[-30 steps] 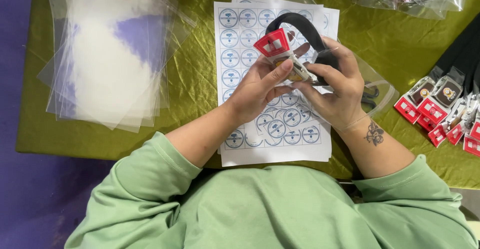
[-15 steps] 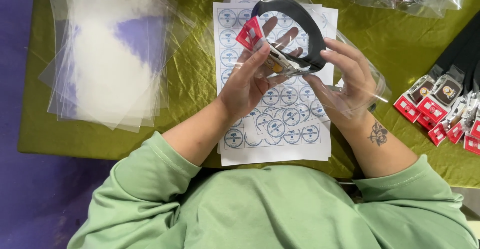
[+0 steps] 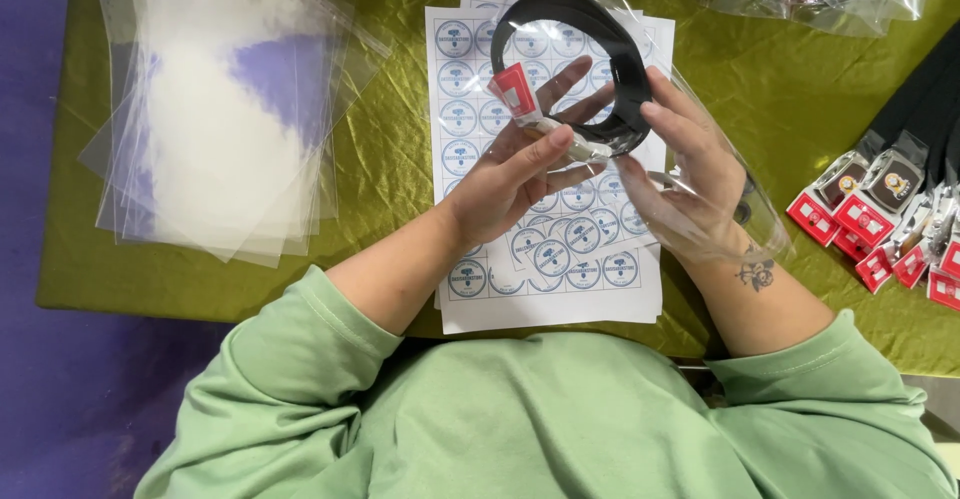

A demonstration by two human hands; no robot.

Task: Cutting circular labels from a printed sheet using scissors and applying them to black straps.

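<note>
Coiled black belt [image 3: 600, 49] with red tag [image 3: 514, 90] held above sticker sheet [image 3: 470, 149], loop standing upright, partly inside clear bag [image 3: 730, 209]. Left hand [image 3: 510, 174] pinching buckle end; right hand [image 3: 685, 174] closed on bag, just beside. Bag stack [image 3: 220, 109] far left of left hand.

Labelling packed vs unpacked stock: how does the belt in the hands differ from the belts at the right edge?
The coiled belt is rolled into a loop; the loose belts lie straight. The coiled belt is lifted above the sticker sheet by the left hand and right hand, with a clear bag around it; the loose belts rest bare on the green cloth. Both have black straps and red tags.
</note>
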